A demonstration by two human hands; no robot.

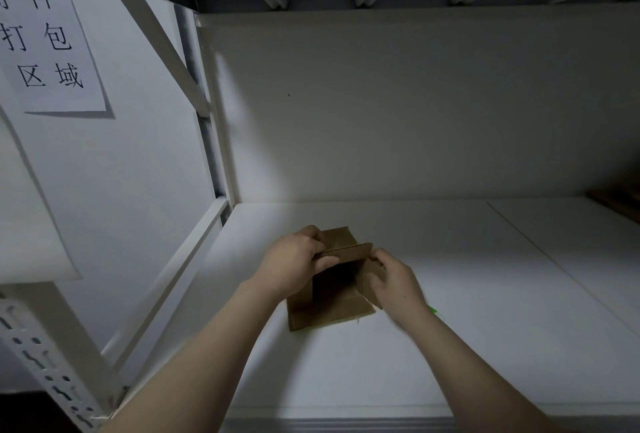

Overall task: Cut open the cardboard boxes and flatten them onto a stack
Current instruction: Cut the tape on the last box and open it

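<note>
A small brown cardboard box (334,289) stands on the white shelf board (467,328), its flaps open and one flap lying flat toward me. My left hand (294,261) grips the box's upper left edge, thumb over the raised flap. On the right side, my right hand (393,282) holds a side flap with curled fingers. A small green thing (432,310) peeks out just behind my right wrist; what it is I cannot tell.
The shelf sits inside a white metal rack with a slotted post (45,363) at the left and a white back panel (415,103). A paper sign (48,38) with printed characters hangs at upper left. Brown cardboard (620,199) shows at the far right edge.
</note>
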